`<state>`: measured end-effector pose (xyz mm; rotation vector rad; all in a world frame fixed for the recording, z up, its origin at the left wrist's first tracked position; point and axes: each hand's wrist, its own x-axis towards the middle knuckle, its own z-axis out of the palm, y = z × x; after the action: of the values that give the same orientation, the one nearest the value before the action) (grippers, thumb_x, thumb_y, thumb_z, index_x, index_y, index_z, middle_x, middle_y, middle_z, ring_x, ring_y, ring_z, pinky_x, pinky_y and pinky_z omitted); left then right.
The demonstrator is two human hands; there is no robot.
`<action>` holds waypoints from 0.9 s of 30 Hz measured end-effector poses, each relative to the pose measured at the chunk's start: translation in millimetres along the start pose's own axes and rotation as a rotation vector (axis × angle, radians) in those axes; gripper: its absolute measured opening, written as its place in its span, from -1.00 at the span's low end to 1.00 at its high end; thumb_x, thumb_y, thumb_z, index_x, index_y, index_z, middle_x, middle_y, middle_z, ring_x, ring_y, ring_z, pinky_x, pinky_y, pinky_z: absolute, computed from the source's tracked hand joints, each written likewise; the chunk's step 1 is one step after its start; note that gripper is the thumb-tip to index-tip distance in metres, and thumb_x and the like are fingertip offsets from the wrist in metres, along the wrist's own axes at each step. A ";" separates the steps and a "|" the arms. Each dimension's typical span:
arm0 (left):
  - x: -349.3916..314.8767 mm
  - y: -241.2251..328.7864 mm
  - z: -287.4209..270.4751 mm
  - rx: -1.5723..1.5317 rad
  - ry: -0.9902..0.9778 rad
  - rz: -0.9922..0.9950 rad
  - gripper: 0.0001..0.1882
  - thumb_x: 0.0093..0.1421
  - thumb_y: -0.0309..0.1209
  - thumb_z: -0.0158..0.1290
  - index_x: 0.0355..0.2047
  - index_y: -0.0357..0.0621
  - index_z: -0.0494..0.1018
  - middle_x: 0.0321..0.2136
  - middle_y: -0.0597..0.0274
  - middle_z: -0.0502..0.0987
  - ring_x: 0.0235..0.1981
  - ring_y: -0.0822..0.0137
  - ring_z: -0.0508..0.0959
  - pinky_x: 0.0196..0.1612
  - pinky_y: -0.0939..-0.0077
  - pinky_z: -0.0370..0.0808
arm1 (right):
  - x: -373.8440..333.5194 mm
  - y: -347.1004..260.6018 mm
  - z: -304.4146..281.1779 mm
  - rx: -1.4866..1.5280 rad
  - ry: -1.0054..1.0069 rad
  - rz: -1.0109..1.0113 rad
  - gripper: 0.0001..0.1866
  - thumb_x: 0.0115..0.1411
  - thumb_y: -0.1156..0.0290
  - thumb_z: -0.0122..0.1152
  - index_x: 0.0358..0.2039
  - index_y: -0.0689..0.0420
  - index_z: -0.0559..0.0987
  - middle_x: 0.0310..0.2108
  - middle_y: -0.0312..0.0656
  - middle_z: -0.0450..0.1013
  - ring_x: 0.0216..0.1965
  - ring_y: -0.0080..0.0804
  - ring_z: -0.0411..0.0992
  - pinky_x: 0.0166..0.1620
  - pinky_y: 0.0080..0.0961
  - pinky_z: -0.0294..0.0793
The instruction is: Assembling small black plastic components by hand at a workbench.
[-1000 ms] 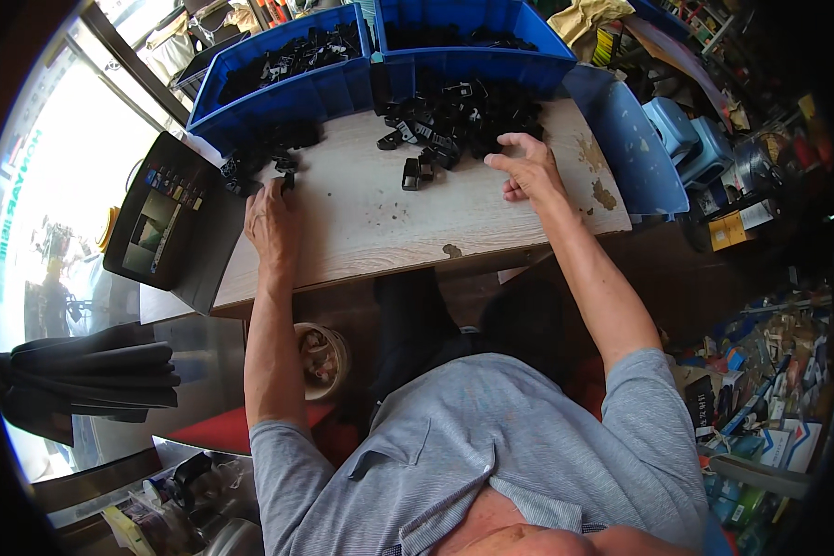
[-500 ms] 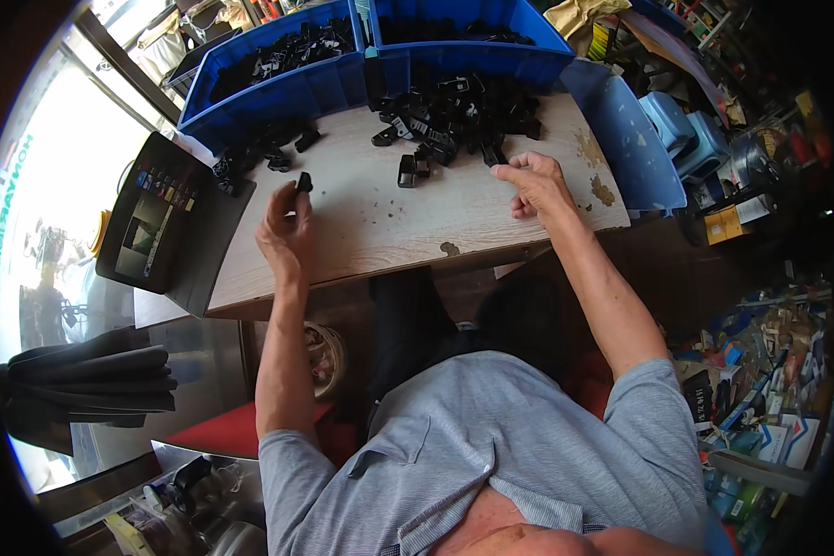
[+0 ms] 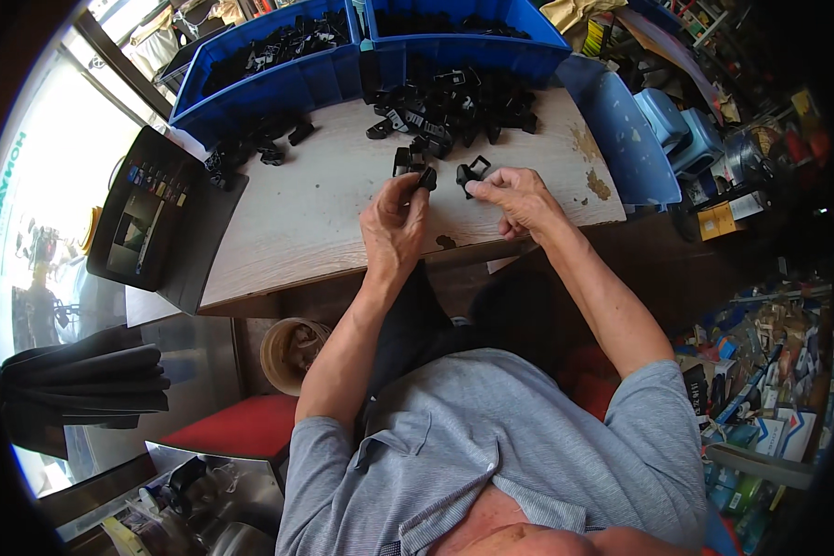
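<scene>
Between finger and thumb, my left hand [image 3: 395, 222] grips a small black plastic part [image 3: 427, 179] above the table's near middle. Facing it, a short gap away, my right hand [image 3: 521, 201] pinches another black part with an open frame shape [image 3: 473, 170]. The two parts are apart. Just beyond my left fingers a loose black piece [image 3: 402, 159] lies on the table. Farther back is a heap of black plastic parts [image 3: 454, 109], some with shiny or pale faces. What exact kind the parts are is too small to tell.
Two blue bins [image 3: 269, 79] [image 3: 468, 60] of black parts stand along the back. A smaller black pile [image 3: 267, 139] lies at the left, by a tablet-like screen [image 3: 144, 208]. The worn wooden table [image 3: 296, 232] has a light blue tub [image 3: 621, 139] at its right.
My left hand has moved right with its black part, to near the middle. My right hand has drawn a black part from the heap, toward me and slightly left.
</scene>
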<state>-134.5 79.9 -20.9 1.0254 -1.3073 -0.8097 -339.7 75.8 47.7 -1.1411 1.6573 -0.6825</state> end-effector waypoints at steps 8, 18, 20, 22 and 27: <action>-4.3 16.6 2.9 0.098 -0.045 -0.005 -0.81 0.27 -0.56 0.17 -0.10 -0.31 0.58 -0.38 0.34 0.63 -0.35 0.62 0.52 -0.24 0.68 0.47 | -2.3 1.3 5.1 0.004 -0.045 -0.026 -0.61 0.15 0.07 0.44 -0.26 0.15 0.60 -0.69 -0.29 0.42 -0.75 -0.57 0.41 -0.70 -0.64 0.41; 4.8 12.4 5.1 -0.047 -0.061 -0.144 -0.81 0.28 -0.54 0.18 -0.11 -0.34 0.58 -0.34 0.31 0.64 -0.31 0.58 0.54 -0.19 0.64 0.49 | -4.9 -5.0 29.8 -0.054 -0.094 -0.015 -0.67 0.21 0.21 0.33 -0.19 0.24 0.63 -0.54 -0.16 0.53 -0.73 -0.50 0.44 -0.70 -0.54 0.46; 9.1 10.3 8.6 -0.074 -0.061 -0.136 -0.81 0.28 -0.54 0.17 -0.11 -0.33 0.58 -0.33 0.30 0.64 -0.30 0.58 0.54 -0.18 0.63 0.50 | -6.0 -5.7 38.9 -0.050 -0.121 -0.050 -0.70 0.23 0.25 0.26 -0.19 0.24 0.64 -0.53 -0.12 0.55 -0.72 -0.47 0.45 -0.69 -0.52 0.47; 10.7 9.5 11.8 -0.103 -0.065 -0.129 -0.81 0.28 -0.54 0.17 -0.11 -0.33 0.58 -0.32 0.29 0.64 -0.29 0.58 0.54 -0.17 0.63 0.50 | -6.0 -6.9 42.5 -0.043 -0.138 -0.028 -0.68 0.25 0.26 0.21 -0.15 0.25 0.63 -0.51 -0.10 0.57 -0.72 -0.46 0.46 -0.69 -0.50 0.48; 8.7 8.6 13.5 -0.161 -0.083 -0.126 -0.82 0.30 -0.54 0.16 -0.10 -0.32 0.58 -0.29 0.26 0.65 -0.27 0.52 0.58 -0.13 0.59 0.53 | -5.5 -5.0 39.8 0.056 -0.108 0.002 -0.67 0.19 0.30 0.29 -0.11 0.23 0.58 -0.49 -0.10 0.58 -0.71 -0.44 0.48 -0.68 -0.52 0.46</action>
<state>-147.5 73.1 -10.1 0.9615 -1.2343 -1.0460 -300.4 81.8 39.4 -1.1173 1.5396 -0.6507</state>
